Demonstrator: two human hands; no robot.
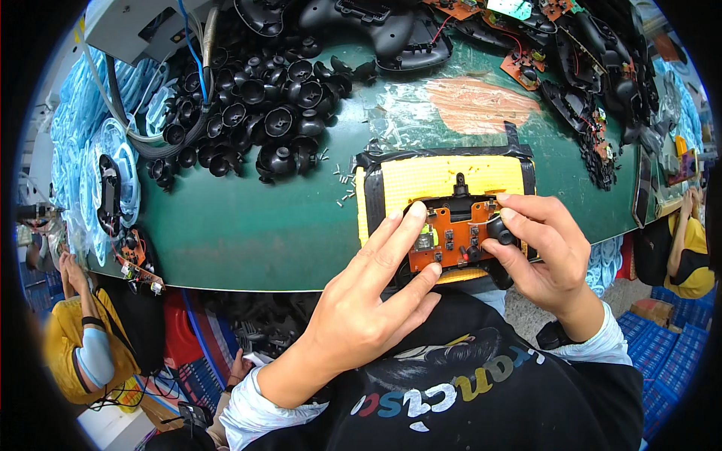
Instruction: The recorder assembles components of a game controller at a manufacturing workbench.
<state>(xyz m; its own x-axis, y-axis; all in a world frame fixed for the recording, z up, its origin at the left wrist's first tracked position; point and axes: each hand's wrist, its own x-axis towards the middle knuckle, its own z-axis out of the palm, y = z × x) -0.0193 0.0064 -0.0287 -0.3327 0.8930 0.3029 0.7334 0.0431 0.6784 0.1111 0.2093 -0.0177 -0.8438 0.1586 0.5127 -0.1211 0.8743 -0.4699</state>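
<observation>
A black game controller half with an orange circuit board in it lies on a yellow textured pad edged in black tape. My left hand grips the left side of the controller half, its fingertips reaching over the board's left edge. Near the board's right side, my right hand pinches a round black thumbstick cap between thumb and fingers. Whether the cap is seated on the board cannot be made out. The controller's lower grips are mostly hidden under my hands.
Many black thumbstick caps are heaped at the back left, with small metal pins beside the pad. Black controller shells and wired orange boards pile up behind and right. Co-workers sit at both sides.
</observation>
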